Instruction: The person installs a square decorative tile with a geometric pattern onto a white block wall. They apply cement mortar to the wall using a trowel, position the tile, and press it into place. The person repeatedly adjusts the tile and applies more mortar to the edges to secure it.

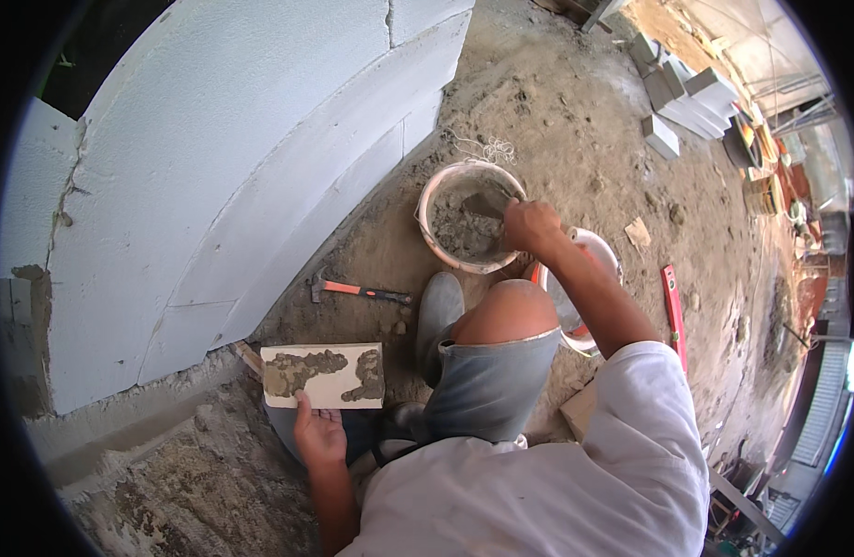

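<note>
My left hand point(321, 434) grips the near edge of a flat, cream-white rectangular tile point(334, 382), thumb on top and fingers underneath. Two rough patches of grey mortar point(297, 370) lie on the tile's upper face. Over to the right and farther ahead, my right hand point(531, 226) is closed round a trowel point(484, 205), its handle mostly hidden in the fist. The trowel's blade is inside a round bucket point(425, 226), against the wet grey mortar point(457, 232) there.
A white block wall point(260, 158) rises on the left. A hammer point(362, 291) with an orange-and-black handle lies at its foot. Beside my right forearm stands a second bucket point(605, 249), and a red spirit level point(674, 311) lies farther right. Grey-white blocks point(692, 97) are stacked at the far right.
</note>
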`<action>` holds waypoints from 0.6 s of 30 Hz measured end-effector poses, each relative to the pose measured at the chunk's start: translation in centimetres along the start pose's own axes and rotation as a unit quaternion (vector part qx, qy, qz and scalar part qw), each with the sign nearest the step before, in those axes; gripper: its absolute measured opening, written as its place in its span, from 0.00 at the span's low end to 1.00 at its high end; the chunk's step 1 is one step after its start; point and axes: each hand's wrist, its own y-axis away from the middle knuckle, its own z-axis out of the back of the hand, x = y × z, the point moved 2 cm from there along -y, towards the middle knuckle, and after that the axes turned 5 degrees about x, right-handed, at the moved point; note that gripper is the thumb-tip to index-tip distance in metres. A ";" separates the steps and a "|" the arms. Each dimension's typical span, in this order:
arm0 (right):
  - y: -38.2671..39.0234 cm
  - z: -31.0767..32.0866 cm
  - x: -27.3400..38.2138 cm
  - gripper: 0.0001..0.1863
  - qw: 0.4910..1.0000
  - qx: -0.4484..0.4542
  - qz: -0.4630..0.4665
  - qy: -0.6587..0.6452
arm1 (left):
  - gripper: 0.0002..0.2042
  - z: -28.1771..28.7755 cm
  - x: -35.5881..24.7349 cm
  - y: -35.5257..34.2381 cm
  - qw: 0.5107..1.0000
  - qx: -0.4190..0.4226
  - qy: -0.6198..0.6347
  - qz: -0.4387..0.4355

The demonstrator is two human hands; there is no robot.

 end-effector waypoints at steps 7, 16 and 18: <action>-7.2 -7.4 -0.6 0.17 0.991 0.024 0.009 -0.133 | 0.19 -0.4 0.3 -1.1 1.000 0.018 -0.010 0.020; -3.6 -13.9 0.2 0.22 0.858 -0.010 0.041 -0.511 | 0.21 -0.2 0.9 -2.8 0.999 0.034 -0.013 0.017; -0.2 -13.3 0.1 0.23 0.816 -0.056 0.017 -0.576 | 0.21 -0.3 1.0 -3.2 0.999 0.028 -0.012 0.017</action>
